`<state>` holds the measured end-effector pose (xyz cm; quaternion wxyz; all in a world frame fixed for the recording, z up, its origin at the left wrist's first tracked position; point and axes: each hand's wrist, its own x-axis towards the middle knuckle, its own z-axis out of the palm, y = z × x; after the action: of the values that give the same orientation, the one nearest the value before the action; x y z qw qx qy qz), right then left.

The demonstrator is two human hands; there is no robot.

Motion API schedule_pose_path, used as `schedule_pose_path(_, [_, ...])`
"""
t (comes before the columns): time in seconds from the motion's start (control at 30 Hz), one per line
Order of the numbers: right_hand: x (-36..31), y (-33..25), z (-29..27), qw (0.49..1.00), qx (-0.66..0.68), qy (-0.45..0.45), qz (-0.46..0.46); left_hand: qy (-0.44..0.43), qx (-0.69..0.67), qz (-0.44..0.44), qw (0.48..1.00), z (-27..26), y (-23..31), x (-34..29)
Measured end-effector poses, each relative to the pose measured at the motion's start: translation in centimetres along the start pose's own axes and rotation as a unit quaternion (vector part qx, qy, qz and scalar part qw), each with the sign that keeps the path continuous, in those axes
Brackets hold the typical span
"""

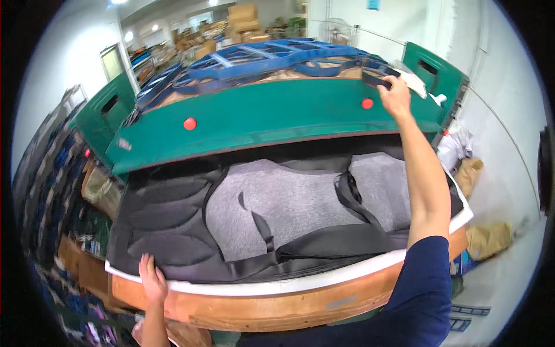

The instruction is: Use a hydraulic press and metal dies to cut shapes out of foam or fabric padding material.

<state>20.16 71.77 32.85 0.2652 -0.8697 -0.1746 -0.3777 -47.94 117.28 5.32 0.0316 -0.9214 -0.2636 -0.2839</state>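
My left hand (152,279) lies with fingers stretched out on the near left edge of a stack of black fabric (173,270). A white board (277,288) shows under the fabric's front edge. Grey mottled fabric pieces (295,199) lie on the black layer. Black straps (350,191) and a folded black panel (335,243) rest over them. My right hand (396,95) reaches across to the top of a green press beam (260,115). Its fingers are closed on the end of a dark curved frame (376,76); the fingertips are partly hidden.
Several blue metal frames (260,58) are piled on the beam. Two red buttons (189,124) are on its front. Green end posts (107,110) stand at both sides. A wooden table edge (277,309) runs in front. Hanging dark frames (49,185) line the left; bags (488,240) lie right.
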Motion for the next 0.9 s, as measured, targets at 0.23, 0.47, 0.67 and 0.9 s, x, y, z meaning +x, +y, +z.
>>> schedule_pose_path(0.23, [5.4, 3.4, 5.0, 0.999, -0.028, -0.041, -0.007, -0.029, 0.029, -0.03, 0.999, 0.0, 2.1, 2.7])
schedule_pose_path(0.47, [9.0, 5.1, 5.5, 0.998, -0.001, -0.003, -0.067, -0.001, 0.026, -0.03, 0.999, -0.6, 2.5, 2.3])
schedule_pose_path(0.67, [-0.4, 3.6, 3.9, 0.992, 0.065, 0.047, -0.093, -0.037, 0.039, -0.028, 0.998, 0.2, 1.1, 1.0])
schedule_pose_path(0.9, [-18.6, 5.0, -15.3, 0.982, 0.026, -0.115, -0.148, 0.041, 0.041, 0.041, 0.997, 2.2, -2.5, -0.3])
